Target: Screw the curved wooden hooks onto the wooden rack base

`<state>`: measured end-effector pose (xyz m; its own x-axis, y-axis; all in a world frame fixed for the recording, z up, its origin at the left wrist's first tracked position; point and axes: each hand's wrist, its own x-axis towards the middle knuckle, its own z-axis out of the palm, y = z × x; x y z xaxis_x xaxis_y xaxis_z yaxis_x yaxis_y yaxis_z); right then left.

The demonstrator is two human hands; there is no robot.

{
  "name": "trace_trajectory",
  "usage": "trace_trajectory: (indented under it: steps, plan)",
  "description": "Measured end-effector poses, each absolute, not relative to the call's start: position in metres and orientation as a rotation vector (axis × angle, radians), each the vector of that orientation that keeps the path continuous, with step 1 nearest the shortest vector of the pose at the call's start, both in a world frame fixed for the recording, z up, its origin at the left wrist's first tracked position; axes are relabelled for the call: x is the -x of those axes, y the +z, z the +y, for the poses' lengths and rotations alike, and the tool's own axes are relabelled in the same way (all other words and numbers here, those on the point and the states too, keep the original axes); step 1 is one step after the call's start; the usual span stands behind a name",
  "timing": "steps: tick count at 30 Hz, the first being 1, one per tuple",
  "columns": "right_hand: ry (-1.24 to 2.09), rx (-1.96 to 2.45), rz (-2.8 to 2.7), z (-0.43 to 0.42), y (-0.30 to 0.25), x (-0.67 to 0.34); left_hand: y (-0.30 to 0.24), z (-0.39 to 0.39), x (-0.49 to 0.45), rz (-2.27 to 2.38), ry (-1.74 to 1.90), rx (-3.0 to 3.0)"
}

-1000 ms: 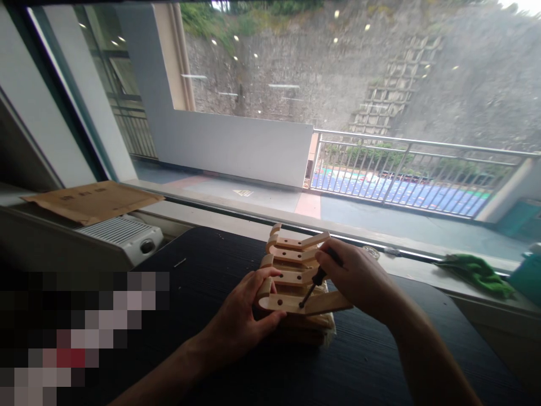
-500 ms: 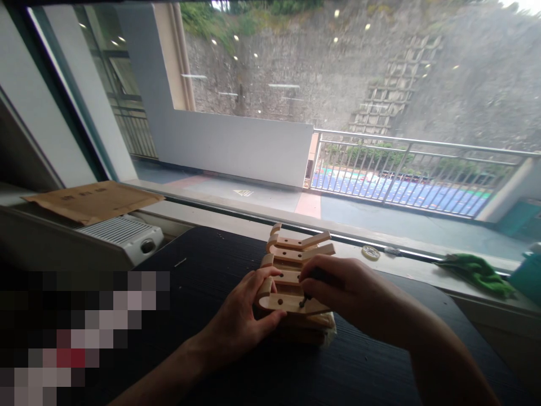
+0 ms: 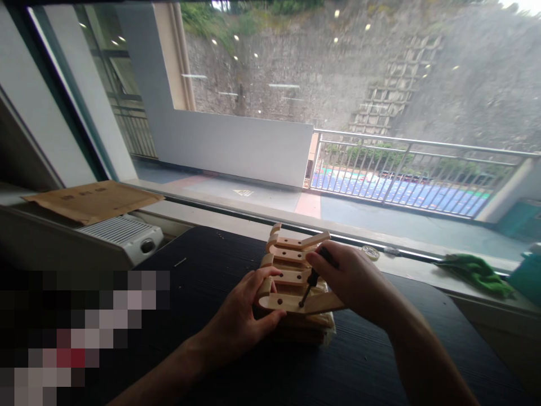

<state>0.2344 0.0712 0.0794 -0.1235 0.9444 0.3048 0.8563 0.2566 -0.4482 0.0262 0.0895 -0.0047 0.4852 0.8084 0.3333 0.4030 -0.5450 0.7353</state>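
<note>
A row of curved wooden hook pieces [image 3: 291, 262], each with drilled holes, stands on a dark table [image 3: 203, 276]. My left hand [image 3: 240, 316] is wrapped round the near left end of the nearest piece and steadies it. My right hand [image 3: 350, 279] grips a small dark screwdriver [image 3: 310, 282], its tip set in a hole on the nearest wooden piece. A pale bag or wrapping lies under the stack.
A white heater unit [image 3: 122, 237] with brown cardboard [image 3: 93, 200] on it sits at the left. On the window sill lie a tape roll [image 3: 372, 252] and a green cloth [image 3: 477, 273]. A teal object [image 3: 526, 276] is at the far right.
My right hand dropped low over the nearest piece half a second ago, then rose back with the screwdriver upright in the hole. My left hand has not moved.
</note>
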Motion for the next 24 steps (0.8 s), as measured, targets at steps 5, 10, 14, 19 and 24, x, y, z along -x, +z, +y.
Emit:
trace_trajectory:
  steps: [5,10,14,19,24]
  plan:
    - [0.351,1.487,-2.123,0.062,0.087,-0.236,-0.005,0.089,-0.025,1.011,0.904,-2.149]
    - [0.476,1.38,-2.204,0.054,0.089,-0.231,-0.007,0.089,-0.025,1.016,0.9,-2.16]
    - [0.396,1.406,-2.214,0.056,0.089,-0.227,-0.008,0.089,-0.025,1.018,0.942,-2.16]
    - [0.269,1.548,-2.11,0.065,0.086,-0.23,-0.007,0.089,-0.026,1.01,0.935,-2.168]
    - [0.204,1.629,-2.001,0.07,0.08,-0.234,-0.006,0.09,-0.025,1.012,0.934,-2.181]
